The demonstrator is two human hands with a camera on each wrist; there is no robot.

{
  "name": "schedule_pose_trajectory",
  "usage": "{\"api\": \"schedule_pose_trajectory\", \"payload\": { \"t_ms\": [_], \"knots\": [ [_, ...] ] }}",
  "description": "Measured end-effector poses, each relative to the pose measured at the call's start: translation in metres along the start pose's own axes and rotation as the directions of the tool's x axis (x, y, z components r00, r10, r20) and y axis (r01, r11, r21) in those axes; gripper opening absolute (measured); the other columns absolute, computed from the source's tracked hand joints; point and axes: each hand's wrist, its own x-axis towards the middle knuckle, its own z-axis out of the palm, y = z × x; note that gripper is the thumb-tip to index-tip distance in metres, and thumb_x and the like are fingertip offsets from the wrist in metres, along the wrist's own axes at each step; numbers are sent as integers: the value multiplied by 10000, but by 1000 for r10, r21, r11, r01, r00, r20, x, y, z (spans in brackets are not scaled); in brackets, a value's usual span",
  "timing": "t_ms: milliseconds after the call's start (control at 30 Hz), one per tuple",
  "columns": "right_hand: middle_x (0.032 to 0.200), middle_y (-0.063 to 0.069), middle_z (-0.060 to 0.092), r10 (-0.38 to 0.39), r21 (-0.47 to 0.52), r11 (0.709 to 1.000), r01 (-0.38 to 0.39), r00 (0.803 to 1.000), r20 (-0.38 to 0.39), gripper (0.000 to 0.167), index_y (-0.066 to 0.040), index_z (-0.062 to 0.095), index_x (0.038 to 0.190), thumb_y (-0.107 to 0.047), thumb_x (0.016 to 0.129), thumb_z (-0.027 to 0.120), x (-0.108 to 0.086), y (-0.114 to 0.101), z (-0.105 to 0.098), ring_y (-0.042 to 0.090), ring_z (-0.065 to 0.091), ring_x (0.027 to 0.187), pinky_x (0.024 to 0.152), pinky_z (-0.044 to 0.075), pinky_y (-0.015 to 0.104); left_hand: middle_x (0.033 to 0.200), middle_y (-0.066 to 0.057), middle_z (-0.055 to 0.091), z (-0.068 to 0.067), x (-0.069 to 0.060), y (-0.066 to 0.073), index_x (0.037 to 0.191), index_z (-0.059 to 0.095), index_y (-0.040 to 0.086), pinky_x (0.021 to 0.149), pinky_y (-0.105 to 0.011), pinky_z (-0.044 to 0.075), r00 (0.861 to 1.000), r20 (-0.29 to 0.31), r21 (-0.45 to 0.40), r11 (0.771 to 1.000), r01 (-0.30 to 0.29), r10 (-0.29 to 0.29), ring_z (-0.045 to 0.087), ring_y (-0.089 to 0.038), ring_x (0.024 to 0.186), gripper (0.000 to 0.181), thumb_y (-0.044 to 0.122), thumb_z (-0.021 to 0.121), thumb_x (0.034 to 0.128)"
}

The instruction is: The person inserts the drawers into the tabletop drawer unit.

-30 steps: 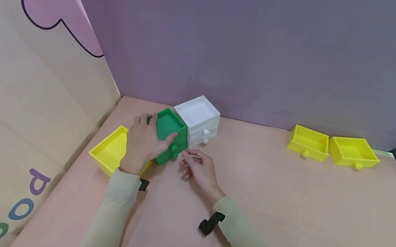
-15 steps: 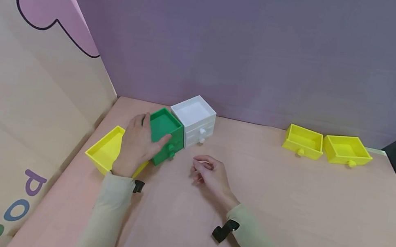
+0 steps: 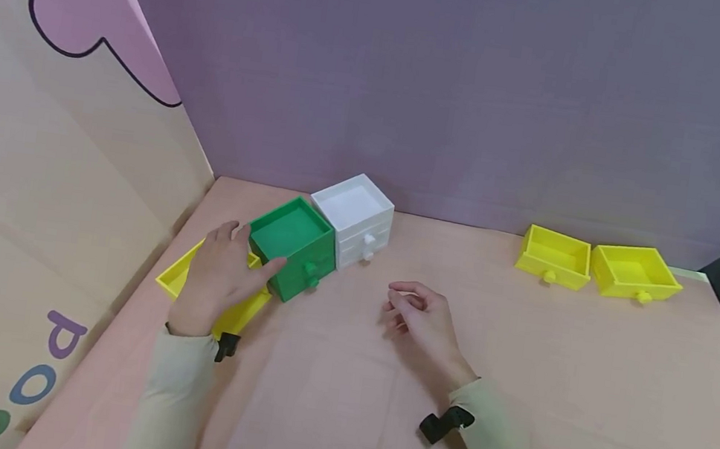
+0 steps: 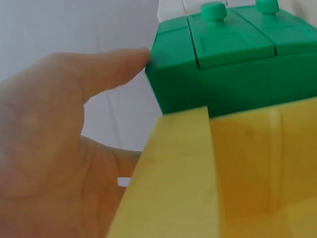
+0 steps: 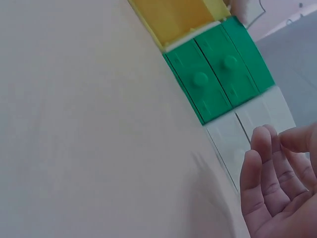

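L hand (image 3: pixel 213 283) over the yellow box (image 3: pixel 244 311) nr the bench's (image 3: pixel 324 407) left edge, thumb spread from fingers, tip right by the green drawer unit (image 3: pixel 293 246), can't tell if touching. Green's nr the back-left corner, white drawer unit (image 3: pixel 361 228) alongside. R hand (image 3: pixel 425 324), fingers loosely curled, hangs mid-bench, well apart from L. Yellow drawers (image 3: pixel 556 257) sit at back edge, twd R corner.

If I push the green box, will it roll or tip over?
The green box probably won't roll, because its sides are flat. Tipping seems unlikely, since it looks squat. The white box close beside it might get nudged too.
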Motion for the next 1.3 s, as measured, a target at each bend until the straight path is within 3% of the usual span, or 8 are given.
{"api": "schedule_pose_trajectory", "payload": {
  "t_ms": [167, 300, 567, 800, 900, 1133, 1300],
  "knots": [
    [1039, 205, 786, -21, -48, 999, 20, 1000, -20, 359, -19, 672, 1352, -243, 1071, 655, -1, 0, -25, 195, 726, 752, 713, 609, 251, 1632, -349, 361, -5, -3, -8, 1597, 388, -66, 1209, -679, 377, 999, 44, -45, 999, 7, -5, 345, -539, 1509, 906, 576, 611, 998],
    [1038, 155, 796, -22, -78, 997, 18, 999, -49, 389, -19, 662, 1368, -271, 1072, 656, -1, 1, -45, 180, 738, 780, 733, 620, 252, 1642, -346, 340, -6, -4, -13, 1588, 418, -48, 1212, -682, 368, 999, 41, -58, 998, -5, 8, 345, -545, 1502, 896, 576, 637, 984],
    [938, -73, 791, 38, -48, 998, -42, 995, -87, 502, 8, 594, 1439, -325, 1069, 656, -3, -4, -85, 131, 762, 790, 744, 634, 256, 1623, -353, 367, -9, -9, -17, 1557, 461, -55, 1200, -697, 369, 1000, 25, -14, 1000, -15, 15, 373, -561, 1478, 905, 604, 651, 966],
    [933, -194, 746, 59, -104, 992, -72, 991, -121, 570, -24, 550, 1497, -411, 1083, 606, -3, -3, -118, 89, 764, 840, 782, 634, 241, 1600, -345, 408, -12, -11, -21, 1548, 457, -64, 1203, -709, 343, 1000, 31, 55, 998, -1, -1, 385, -566, 1467, 880, 578, 639, 973],
    [941, -221, 734, 70, -118, 989, -88, 986, -149, 596, -35, 538, 1513, -443, 1082, 595, -1, 0, -131, 75, 760, 854, 784, 631, 233, 1609, -328, 405, -14, -12, -22, 1561, 437, -53, 1186, -729, 329, 999, 30, 72, 997, 21, -23, 398, -566, 1454, 871, 569, 621, 979],
    [989, -258, 680, 89, -125, 985, -120, 969, -231, 627, -28, 510, 1536, -460, 1087, 575, 3, 13, -159, 26, 723, 867, 776, 613, 181, 1597, -341, 412, -16, -12, -26, 1583, 393, -61, 1101, -700, 464, 997, 45, 68, 996, 56, -59, 464, -580, 1381, 903, 567, 628, 978],
    [1033, -223, 663, 110, -101, 984, -144, 952, -287, 649, -34, 488, 1559, -467, 1083, 576, 5, 19, -177, 6, 715, 859, 770, 613, 174, 1599, -345, 415, -16, -9, -24, 1593, 382, -54, 1129, -697, 443, 995, 61, 73, 995, 69, -74, 449, -589, 1391, 907, 574, 615, 981]
  ]
}}
